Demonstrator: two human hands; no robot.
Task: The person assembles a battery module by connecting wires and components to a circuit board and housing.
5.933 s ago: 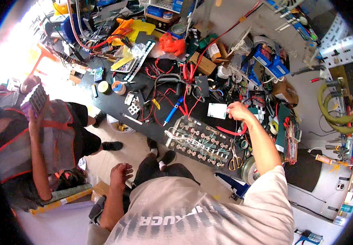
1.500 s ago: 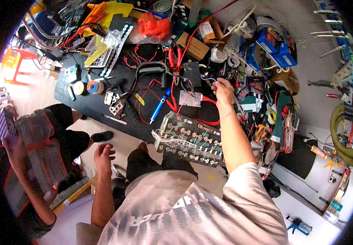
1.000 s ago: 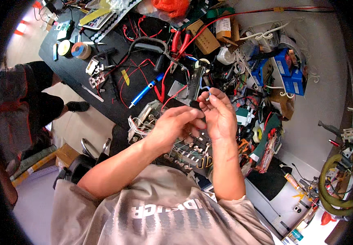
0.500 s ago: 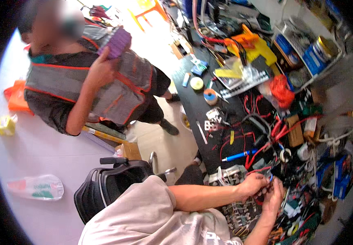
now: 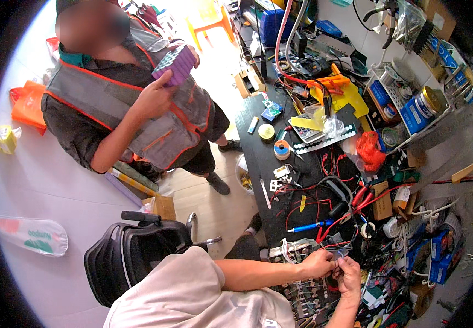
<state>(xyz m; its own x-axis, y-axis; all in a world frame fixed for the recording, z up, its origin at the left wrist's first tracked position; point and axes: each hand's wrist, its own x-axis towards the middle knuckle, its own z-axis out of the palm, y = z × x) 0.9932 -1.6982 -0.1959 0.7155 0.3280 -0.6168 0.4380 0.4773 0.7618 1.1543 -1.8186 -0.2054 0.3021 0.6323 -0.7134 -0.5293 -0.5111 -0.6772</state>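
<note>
My left hand (image 5: 318,264) and my right hand (image 5: 349,275) meet fingertip to fingertip over the cluttered workbench. Both are closed in a pinch around something small. Beside the fingertips shows a small greyish, partly see-through piece (image 5: 339,253), with thin wires near it; its kind I cannot make out. Under and in front of my arms lies a board of wired components (image 5: 294,250) with white leads. A blue pen-shaped tool (image 5: 310,226) rests just beyond my left hand, close to pliers with red handles (image 5: 361,195).
A co-worker in a grey vest (image 5: 160,134) stands at left, both hands on a purple block (image 5: 176,64) with rows of round cells. The black bench (image 5: 255,158) carries a solder spool (image 5: 282,149), red wires and a red bag (image 5: 370,150). A black chair (image 5: 138,257) stands behind me.
The whole view has shifted a little. My hands stay together at the small piece. The co-worker has tilted the purple block, so its cell ends show, and a second hand now appears on it.
</note>
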